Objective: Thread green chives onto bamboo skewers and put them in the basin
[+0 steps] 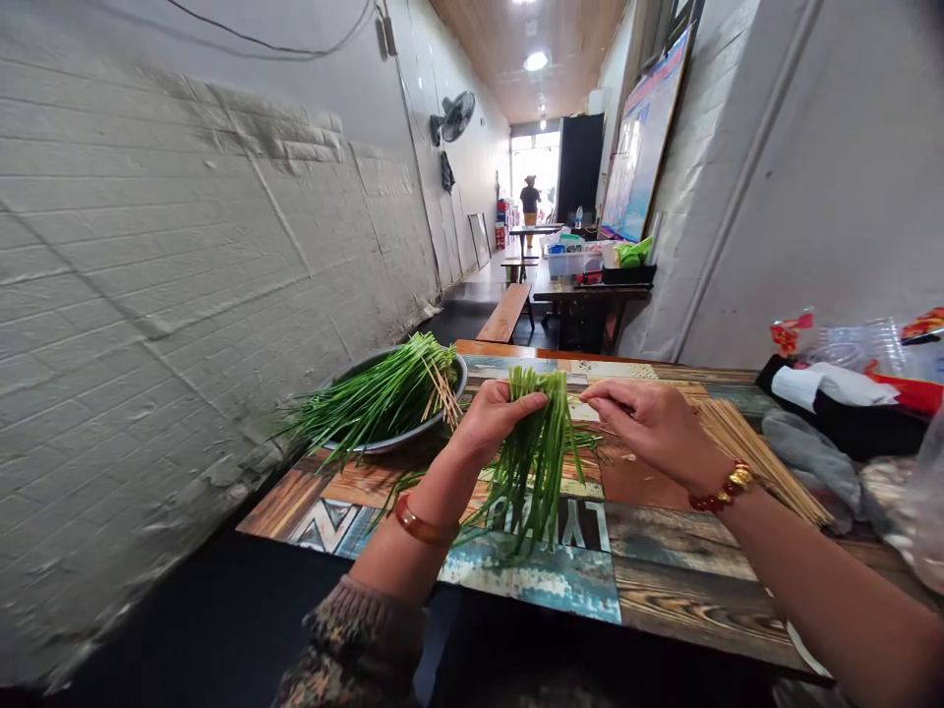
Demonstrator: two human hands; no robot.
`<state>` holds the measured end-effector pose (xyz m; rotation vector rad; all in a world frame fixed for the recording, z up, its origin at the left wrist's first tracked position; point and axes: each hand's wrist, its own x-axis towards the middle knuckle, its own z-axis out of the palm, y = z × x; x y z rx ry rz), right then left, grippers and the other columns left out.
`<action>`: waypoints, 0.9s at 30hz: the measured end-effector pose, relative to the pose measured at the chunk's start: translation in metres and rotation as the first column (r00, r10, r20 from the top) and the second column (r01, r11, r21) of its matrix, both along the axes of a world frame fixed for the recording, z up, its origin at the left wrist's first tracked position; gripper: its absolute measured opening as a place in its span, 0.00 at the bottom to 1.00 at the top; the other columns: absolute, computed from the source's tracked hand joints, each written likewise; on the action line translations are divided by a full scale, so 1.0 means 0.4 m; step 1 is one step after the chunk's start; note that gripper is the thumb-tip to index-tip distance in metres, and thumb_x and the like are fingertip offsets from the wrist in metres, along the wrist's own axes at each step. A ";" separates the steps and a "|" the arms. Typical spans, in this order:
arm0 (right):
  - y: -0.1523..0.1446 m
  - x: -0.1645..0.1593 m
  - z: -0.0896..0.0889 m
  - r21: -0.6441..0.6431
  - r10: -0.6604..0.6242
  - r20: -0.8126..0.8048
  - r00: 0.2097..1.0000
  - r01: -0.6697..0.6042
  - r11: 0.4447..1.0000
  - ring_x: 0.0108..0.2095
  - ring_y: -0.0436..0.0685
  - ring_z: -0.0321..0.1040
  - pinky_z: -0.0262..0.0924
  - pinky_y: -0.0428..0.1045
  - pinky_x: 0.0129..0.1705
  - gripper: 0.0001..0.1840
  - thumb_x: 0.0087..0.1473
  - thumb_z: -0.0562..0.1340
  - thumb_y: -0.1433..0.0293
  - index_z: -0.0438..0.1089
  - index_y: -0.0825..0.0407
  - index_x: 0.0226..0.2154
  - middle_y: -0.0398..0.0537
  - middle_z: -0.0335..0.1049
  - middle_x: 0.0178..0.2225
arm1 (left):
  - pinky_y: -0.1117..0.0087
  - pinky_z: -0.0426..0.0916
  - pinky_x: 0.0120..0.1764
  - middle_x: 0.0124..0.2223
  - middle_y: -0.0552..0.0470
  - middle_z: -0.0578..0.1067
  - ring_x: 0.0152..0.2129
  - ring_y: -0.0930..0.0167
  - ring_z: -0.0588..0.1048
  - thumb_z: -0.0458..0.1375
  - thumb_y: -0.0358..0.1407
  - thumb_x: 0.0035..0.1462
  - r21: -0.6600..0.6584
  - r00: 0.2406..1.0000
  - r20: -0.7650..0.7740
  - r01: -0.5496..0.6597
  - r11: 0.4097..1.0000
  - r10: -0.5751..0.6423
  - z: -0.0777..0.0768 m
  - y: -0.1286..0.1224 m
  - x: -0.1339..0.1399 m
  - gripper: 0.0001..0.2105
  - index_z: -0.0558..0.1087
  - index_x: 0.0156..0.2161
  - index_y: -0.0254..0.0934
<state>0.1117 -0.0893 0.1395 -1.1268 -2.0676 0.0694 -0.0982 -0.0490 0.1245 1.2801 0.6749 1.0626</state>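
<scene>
My left hand [496,418] is closed around a bunch of green chives [532,462], thumb across the front. Their cut pale ends point up, and the long leaves hang down over the tabletop. Just right of the bunch, my right hand [641,418] is closed in a pinch, with a thin pale bit at its fingertips too small to name. A metal bowl [463,379] at the left holds more chives [369,398], with bamboo skewers [442,393] showing at their cut ends. Loose chives [586,442] lie on the table behind the held bunch.
Many bamboo skewers [767,457] lie on the wood-patterned table [678,580] at the right. Beyond them are plastic bags [811,462] and a black tray [848,418]. Further back stand a bench [505,313], another table [590,292] with containers, and a person [529,200].
</scene>
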 end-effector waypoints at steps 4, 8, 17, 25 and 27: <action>-0.016 -0.003 0.011 -0.041 0.062 0.012 0.998 -0.061 0.997 0.35 0.58 0.73 0.64 0.52 0.38 0.13 0.59 0.55 0.66 0.75 0.48 0.36 0.47 0.78 0.35 | 0.74 0.67 0.28 0.27 0.50 0.77 0.21 0.76 0.72 0.69 0.39 0.42 -0.008 0.999 -0.028 0.022 1.000 -0.023 0.004 -0.022 -0.023 0.14 0.78 0.31 0.30; -0.039 0.000 0.046 -0.113 0.170 0.091 0.981 -0.159 0.981 0.38 0.59 0.73 0.65 0.53 0.41 0.13 0.59 0.56 0.64 0.74 0.45 0.41 0.46 0.77 0.39 | 0.73 0.69 0.29 0.30 0.47 0.78 0.23 0.75 0.74 0.69 0.39 0.42 0.014 0.998 -0.061 0.008 1.000 -0.007 0.028 -0.051 -0.105 0.15 0.78 0.32 0.30; -0.084 -0.201 0.105 -0.546 0.319 -0.378 0.869 -0.487 0.682 0.14 0.45 0.51 0.46 0.43 0.16 0.15 0.59 0.56 0.59 0.70 0.52 0.36 0.37 0.58 0.14 | 0.71 0.72 0.33 0.34 0.45 0.79 0.28 0.69 0.77 0.69 0.41 0.40 0.109 0.999 -0.020 -0.035 0.993 0.037 0.053 -0.109 -0.369 0.21 0.76 0.40 0.31; 0.079 -0.449 0.083 -0.392 0.220 -0.707 0.672 -0.632 0.669 0.15 0.43 0.45 0.39 0.42 0.16 0.19 0.53 0.59 0.56 0.69 0.56 0.37 0.35 0.56 0.16 | 0.74 0.70 0.29 0.32 0.49 0.79 0.23 0.72 0.75 0.68 0.38 0.43 -0.004 0.945 -0.063 -0.321 0.947 0.320 0.005 -0.101 -0.645 0.19 0.74 0.42 0.32; 0.144 -0.507 0.061 -0.366 0.186 -0.706 0.683 -0.577 0.730 0.14 0.43 0.45 0.40 0.42 0.16 0.20 0.53 0.56 0.56 0.68 0.56 0.38 0.35 0.57 0.17 | 0.73 0.70 0.30 0.32 0.49 0.79 0.24 0.72 0.76 0.68 0.40 0.44 0.004 0.872 -0.040 -0.488 0.873 0.488 -0.015 -0.090 -0.704 0.24 0.72 0.46 0.34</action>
